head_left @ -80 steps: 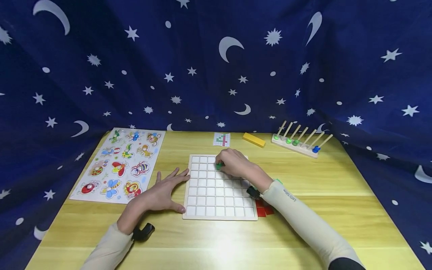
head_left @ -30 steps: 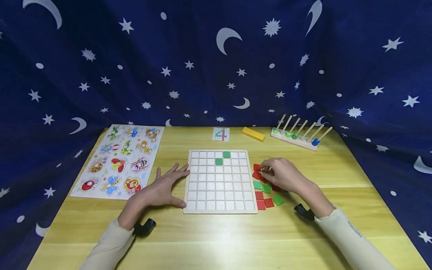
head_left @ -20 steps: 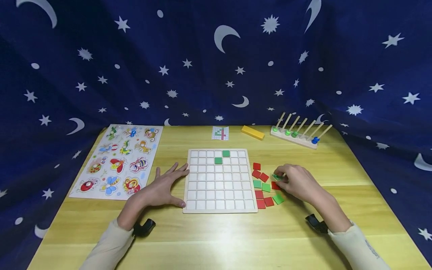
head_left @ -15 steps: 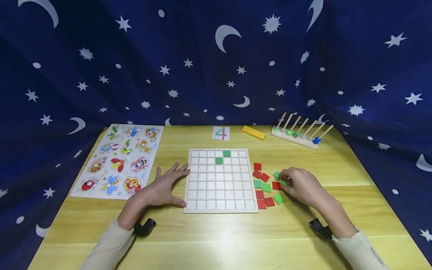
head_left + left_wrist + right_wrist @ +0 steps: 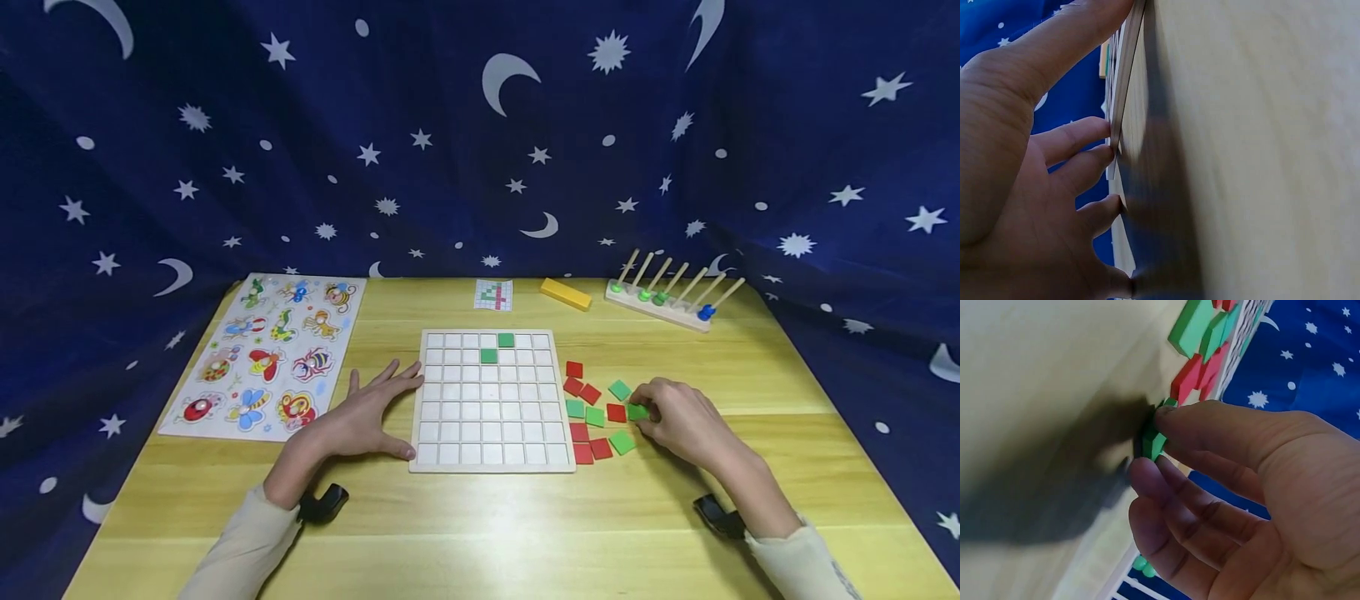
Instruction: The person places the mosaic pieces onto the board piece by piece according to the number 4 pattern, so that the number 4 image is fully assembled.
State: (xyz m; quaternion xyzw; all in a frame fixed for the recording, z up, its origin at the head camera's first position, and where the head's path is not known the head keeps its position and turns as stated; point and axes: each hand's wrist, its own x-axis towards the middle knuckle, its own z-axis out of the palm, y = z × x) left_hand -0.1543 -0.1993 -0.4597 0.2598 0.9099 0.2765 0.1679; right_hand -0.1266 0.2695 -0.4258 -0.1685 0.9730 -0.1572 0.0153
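A white grid board [image 5: 417,400] lies mid-table with two green tiles [image 5: 506,340] in its top rows. Loose red and green tiles [image 5: 592,415] are scattered just right of it. My right hand [image 5: 651,414] sits at the right edge of that scatter, thumb and fingers pinching a green tile [image 5: 637,412] that lies on the table. The right wrist view shows this green tile [image 5: 1151,442] held between thumb and fingertips [image 5: 1141,472]. My left hand [image 5: 367,417] lies flat, fingers spread, against the board's left edge [image 5: 1124,94].
An insect peg puzzle [image 5: 262,358] lies at the left. A small pattern card [image 5: 493,295], a yellow block [image 5: 566,293] and a peg rack with beads [image 5: 667,304] stand along the back edge. Blue starry cloth surrounds the table.
My right hand left a green tile in the board's second row, moved right over the loose tiles, and now pinches a green tile at the pile's right side. The left hand stayed put.
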